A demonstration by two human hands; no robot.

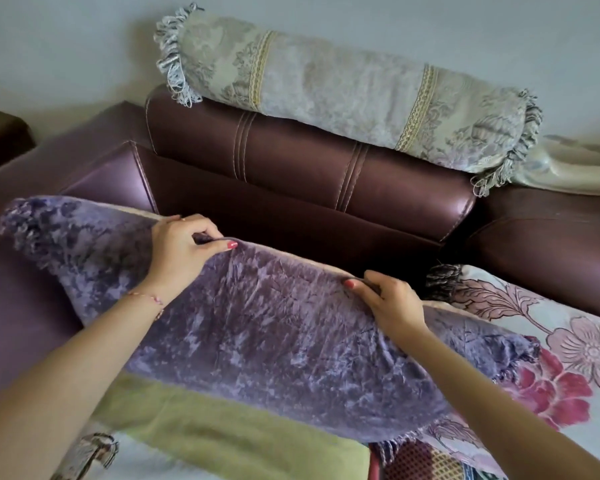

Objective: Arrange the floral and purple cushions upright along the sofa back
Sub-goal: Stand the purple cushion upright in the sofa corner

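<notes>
purple cushion [257, 327] hangs pinched along its top edge by left hand [184, 251] and right hand [388, 303].

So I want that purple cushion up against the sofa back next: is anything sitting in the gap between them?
Nothing visible does. Both hands, left hand and right hand, grip the purple cushion by its top edge, and the stretch in front of the sofa back looks bare. The bolster lies on top of the back, the floral cushion off to the right.
</notes>
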